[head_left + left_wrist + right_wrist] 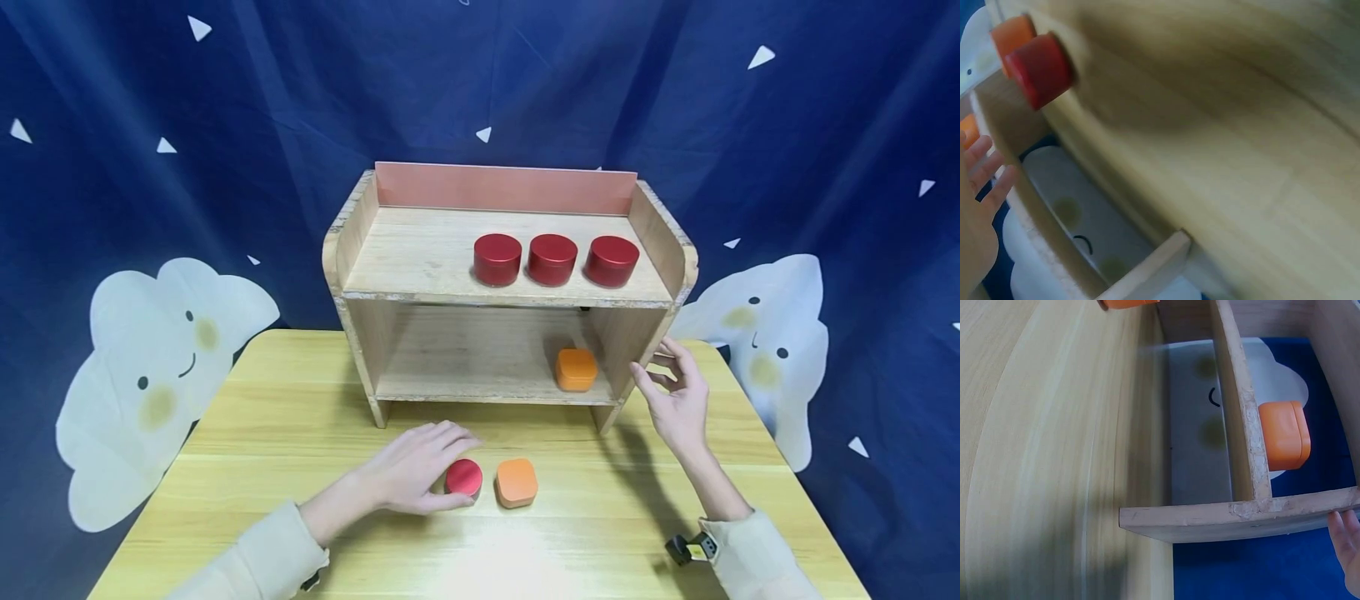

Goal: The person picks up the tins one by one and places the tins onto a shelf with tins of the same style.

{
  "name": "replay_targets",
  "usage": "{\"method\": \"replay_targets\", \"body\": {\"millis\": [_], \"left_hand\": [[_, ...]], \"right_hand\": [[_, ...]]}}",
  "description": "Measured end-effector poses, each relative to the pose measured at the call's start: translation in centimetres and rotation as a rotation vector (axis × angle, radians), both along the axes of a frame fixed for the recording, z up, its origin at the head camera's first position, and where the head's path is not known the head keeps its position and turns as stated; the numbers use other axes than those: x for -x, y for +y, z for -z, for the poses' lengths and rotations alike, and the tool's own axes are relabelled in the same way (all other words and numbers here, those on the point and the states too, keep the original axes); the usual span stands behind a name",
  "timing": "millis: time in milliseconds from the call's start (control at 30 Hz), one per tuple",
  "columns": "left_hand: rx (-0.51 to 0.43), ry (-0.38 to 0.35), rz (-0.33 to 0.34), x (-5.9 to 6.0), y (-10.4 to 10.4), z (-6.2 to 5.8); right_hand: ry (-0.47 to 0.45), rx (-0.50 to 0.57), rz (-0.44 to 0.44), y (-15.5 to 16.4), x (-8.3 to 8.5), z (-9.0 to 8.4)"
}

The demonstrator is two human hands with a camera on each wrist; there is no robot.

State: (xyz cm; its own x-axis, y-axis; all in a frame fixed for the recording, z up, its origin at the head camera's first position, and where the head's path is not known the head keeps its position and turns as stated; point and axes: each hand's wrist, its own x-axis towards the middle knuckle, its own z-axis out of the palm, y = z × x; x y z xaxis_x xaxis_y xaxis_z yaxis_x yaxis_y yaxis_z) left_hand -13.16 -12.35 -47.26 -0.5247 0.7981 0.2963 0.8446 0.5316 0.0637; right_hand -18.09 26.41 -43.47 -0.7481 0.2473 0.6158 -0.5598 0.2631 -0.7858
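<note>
My left hand [423,467] reaches over the table beside a small round red tin [463,478], its fingers spread and the thumb near the tin's front side. In the left wrist view the same fingers look loose, with the red tin [1040,70] apart from them. A square orange tin [517,483] sits just right of the red one. My right hand [678,404] is at the right side panel of a wooden two-tier shelf [435,250]. Its fingertips [1342,528] appear to touch the outer face of that panel, and nothing is held.
Three larger red tins [552,260] stand in a row on the shelf's top tier. Another orange tin [576,370] is on the lower tier, towards the right. The wooden table [285,400] ends at a dark blue curtain [322,100] with white cloud shapes.
</note>
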Motion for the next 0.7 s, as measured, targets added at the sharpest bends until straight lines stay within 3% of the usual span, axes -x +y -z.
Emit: {"method": "replay_targets", "body": {"millis": [500, 700], "left_hand": [[0.08, -0.12, -0.06, -0.5, -0.3, 3.6], [0.083, -0.104, -0.05, -0.7, -0.2, 4.6]], "right_hand": [[-0.006, 0.0, 0.003, 0.1, 0.0, 0.0], [-0.002, -0.004, 0.0, 0.0, -0.1, -0.1]]}}
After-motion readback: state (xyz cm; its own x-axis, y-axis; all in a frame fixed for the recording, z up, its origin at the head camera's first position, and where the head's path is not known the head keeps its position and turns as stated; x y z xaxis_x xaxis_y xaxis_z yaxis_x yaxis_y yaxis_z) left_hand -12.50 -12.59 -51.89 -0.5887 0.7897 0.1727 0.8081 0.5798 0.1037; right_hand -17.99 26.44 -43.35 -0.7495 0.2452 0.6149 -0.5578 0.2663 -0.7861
